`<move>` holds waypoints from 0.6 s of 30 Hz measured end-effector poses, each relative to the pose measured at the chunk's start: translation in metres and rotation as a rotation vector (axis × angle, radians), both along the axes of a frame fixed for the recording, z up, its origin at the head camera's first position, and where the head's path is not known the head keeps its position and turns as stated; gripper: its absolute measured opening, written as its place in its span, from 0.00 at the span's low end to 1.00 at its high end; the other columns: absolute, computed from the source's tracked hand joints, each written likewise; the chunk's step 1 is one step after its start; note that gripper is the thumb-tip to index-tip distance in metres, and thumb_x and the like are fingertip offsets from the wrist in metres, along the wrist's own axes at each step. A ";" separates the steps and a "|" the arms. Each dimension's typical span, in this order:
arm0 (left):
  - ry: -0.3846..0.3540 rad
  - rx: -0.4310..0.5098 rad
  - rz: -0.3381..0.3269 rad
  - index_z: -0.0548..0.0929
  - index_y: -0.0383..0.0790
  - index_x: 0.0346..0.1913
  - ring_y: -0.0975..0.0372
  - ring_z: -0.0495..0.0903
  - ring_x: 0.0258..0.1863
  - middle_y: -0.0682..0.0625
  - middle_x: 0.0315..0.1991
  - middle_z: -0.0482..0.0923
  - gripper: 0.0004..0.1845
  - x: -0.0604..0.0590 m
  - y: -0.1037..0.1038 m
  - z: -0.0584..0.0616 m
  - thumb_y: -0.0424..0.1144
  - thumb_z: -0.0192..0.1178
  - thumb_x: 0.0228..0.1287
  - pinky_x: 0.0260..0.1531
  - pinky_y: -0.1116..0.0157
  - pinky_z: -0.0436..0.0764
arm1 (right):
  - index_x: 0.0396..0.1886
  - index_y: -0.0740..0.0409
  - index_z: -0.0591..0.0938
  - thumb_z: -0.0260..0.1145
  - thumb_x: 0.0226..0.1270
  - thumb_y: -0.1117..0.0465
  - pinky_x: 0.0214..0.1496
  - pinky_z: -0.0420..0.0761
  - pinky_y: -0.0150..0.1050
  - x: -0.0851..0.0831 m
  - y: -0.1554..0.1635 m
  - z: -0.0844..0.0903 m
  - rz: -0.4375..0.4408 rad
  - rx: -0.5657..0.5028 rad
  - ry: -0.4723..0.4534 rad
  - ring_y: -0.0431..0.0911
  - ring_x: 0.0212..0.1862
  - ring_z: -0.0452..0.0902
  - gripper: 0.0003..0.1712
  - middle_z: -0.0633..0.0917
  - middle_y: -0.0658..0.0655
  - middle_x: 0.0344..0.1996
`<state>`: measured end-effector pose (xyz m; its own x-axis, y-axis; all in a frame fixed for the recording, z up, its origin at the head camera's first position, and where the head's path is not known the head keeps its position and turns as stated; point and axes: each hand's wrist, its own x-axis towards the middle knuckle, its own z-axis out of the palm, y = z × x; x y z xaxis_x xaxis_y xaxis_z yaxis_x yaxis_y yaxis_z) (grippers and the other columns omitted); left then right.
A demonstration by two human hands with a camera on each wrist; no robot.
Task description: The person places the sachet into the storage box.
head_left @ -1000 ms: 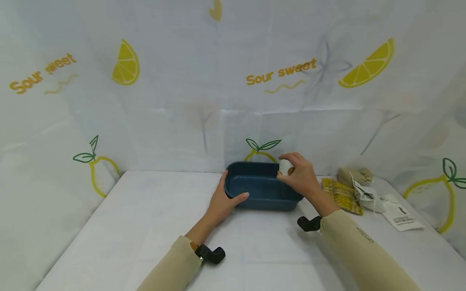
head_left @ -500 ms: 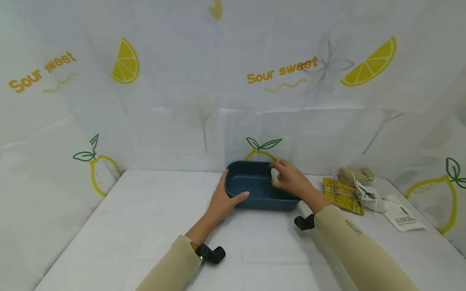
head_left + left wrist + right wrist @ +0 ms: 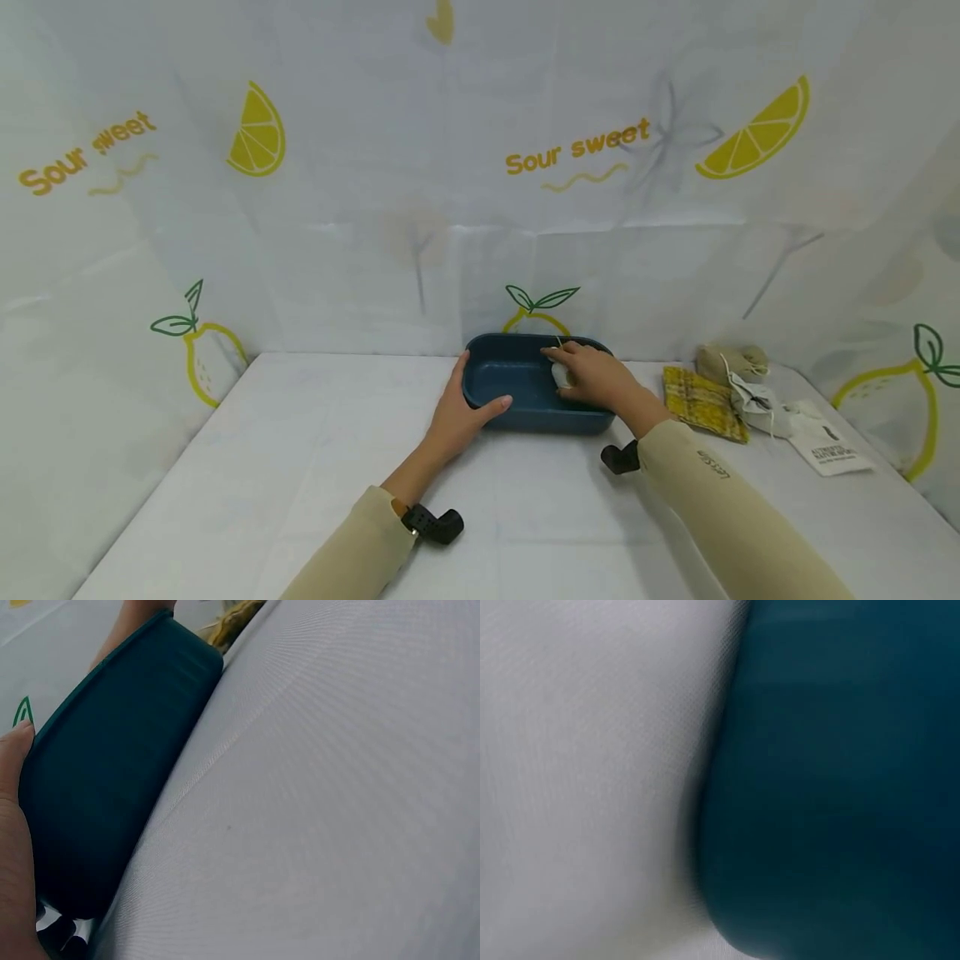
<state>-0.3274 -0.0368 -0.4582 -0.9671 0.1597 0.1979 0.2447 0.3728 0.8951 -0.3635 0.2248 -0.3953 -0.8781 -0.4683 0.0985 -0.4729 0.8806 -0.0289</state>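
Observation:
A dark blue rectangular tub [image 3: 551, 421] stands on the white-covered table, close to the back wall. At its left end my left hand [image 3: 460, 414] grips it, thumb over the near rim and fingers along the left side. In the left wrist view, the thumb [image 3: 15, 761] lies at the rim of the tub [image 3: 112, 757]. Inside the right half of the tub, my right hand [image 3: 596, 379] holds a small white pouch [image 3: 560, 374] with a thin string poking up. The fingers hide much of the pouch. Only the tub's outer wall [image 3: 840, 787] fills the right wrist view, blurred.
To the tub's right lie a yellow patterned cloth pouch [image 3: 703, 404], a rolled beige bag [image 3: 729, 362], a white drawstring bag [image 3: 757, 408] and a flat white printed bag [image 3: 831, 446]. A lemon-printed sheet [image 3: 360, 267] hangs behind the table.
My right hand has carried the white pouch from over the tub's right back rim leftward and down into the tub. The left hand and the tub have stayed in place.

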 end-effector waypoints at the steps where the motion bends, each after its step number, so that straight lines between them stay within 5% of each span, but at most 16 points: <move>1: 0.000 0.002 -0.001 0.47 0.57 0.82 0.48 0.54 0.81 0.49 0.82 0.51 0.58 0.000 0.000 0.000 0.66 0.69 0.56 0.74 0.39 0.61 | 0.74 0.52 0.71 0.76 0.61 0.52 0.44 0.82 0.47 0.000 0.000 0.000 -0.004 0.004 -0.002 0.45 0.37 0.76 0.43 0.80 0.62 0.60; 11: -0.006 0.001 0.003 0.47 0.57 0.82 0.49 0.54 0.81 0.49 0.82 0.51 0.57 -0.001 0.000 0.000 0.66 0.69 0.56 0.74 0.40 0.60 | 0.76 0.47 0.69 0.80 0.52 0.42 0.34 0.81 0.38 0.002 0.001 0.001 -0.063 -0.064 -0.054 0.37 0.34 0.81 0.52 0.76 0.62 0.66; 18: -0.001 -0.001 0.006 0.48 0.57 0.82 0.50 0.53 0.81 0.50 0.82 0.51 0.57 -0.001 0.000 -0.002 0.66 0.69 0.56 0.75 0.40 0.60 | 0.77 0.51 0.67 0.79 0.57 0.51 0.52 0.83 0.53 0.009 0.006 0.012 -0.010 -0.121 -0.124 0.50 0.49 0.83 0.50 0.68 0.66 0.73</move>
<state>-0.3287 -0.0369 -0.4599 -0.9683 0.1539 0.1966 0.2414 0.3754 0.8949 -0.3542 0.2306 -0.3831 -0.8917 -0.4504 0.0444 -0.4500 0.8720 -0.1927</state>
